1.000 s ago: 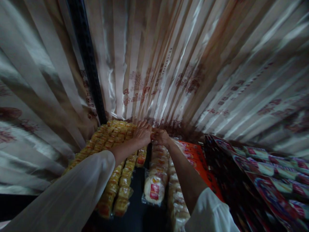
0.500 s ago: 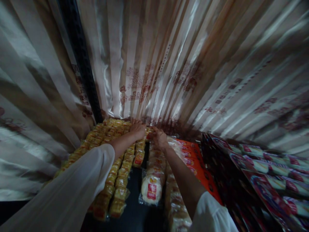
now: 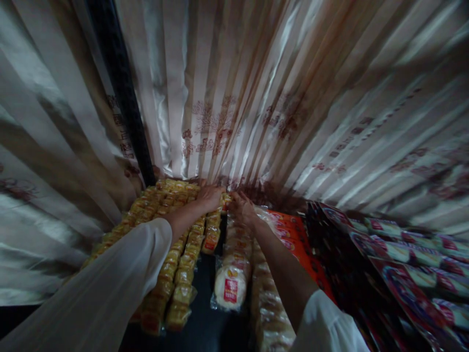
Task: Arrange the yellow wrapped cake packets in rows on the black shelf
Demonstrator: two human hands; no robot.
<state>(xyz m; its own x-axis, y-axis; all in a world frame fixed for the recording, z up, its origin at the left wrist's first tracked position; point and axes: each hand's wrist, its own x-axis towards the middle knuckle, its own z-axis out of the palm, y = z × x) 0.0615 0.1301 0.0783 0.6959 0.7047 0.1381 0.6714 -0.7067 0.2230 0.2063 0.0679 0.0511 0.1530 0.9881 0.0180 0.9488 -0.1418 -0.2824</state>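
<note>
At the far end of the shelf, my left hand (image 3: 211,198) reaches over the rows of small yellow-wrapped cakes (image 3: 185,261), its fingers bent. My right hand (image 3: 242,206) is beside it with curled fingers. Between the two sets of fingertips shows a small yellow-wrapped cake (image 3: 226,198), which both hands appear to grip; dim light and blur hide the exact contact. Below my right hand runs a row of round white cakes in clear wrappers (image 3: 230,288), the nearest with a red label. A short row of yellow-wrapped cakes (image 3: 211,234) lies below my left hand.
A pale printed curtain (image 3: 212,98) hangs behind the goods, with a dark upright post (image 3: 124,88) at left. Right of my forearm are another clear-wrapped row (image 3: 271,308), orange packs (image 3: 289,230) and white-and-red packs (image 3: 395,249). Dark shelf surface (image 3: 203,298) shows between rows.
My right hand has shifted very slightly, its forearm a little to the right. My left hand stays nearly in place, and the cake remains between the fingertips.
</note>
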